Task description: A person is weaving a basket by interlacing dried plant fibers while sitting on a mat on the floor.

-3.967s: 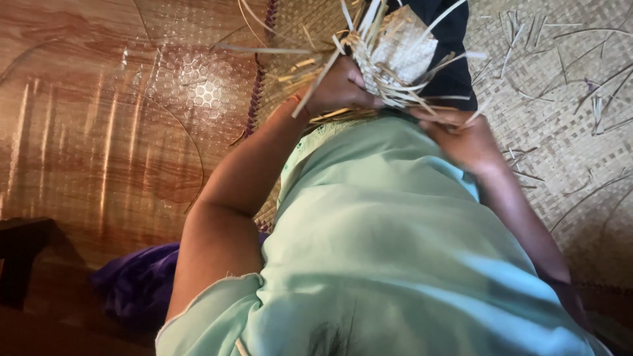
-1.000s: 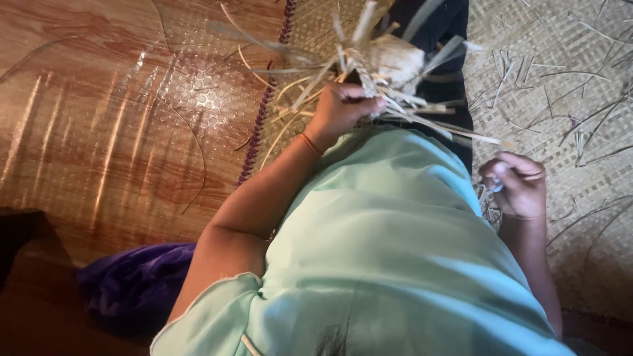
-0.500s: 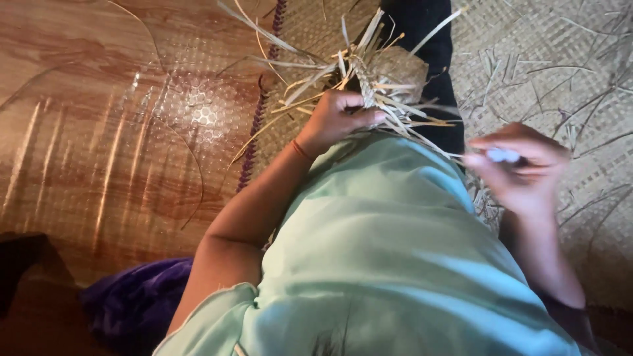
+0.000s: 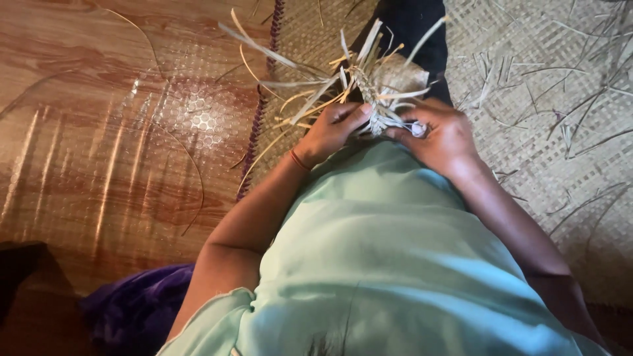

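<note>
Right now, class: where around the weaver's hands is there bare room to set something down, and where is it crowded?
Free: the shiny wooden floor left of the mat's purple edge. Crowded: the woven mat on the right, littered with loose strips, and around both hands, where the straw bundle fans out.

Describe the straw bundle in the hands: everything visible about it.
The straw bundle is a half-woven piece of pale, dry, flat strips, plaited tight at its core with loose ends fanning out up and to the left. It sits above the person's lap over the mat. The left hand pinches its left side; the right hand grips its lower right.
</note>
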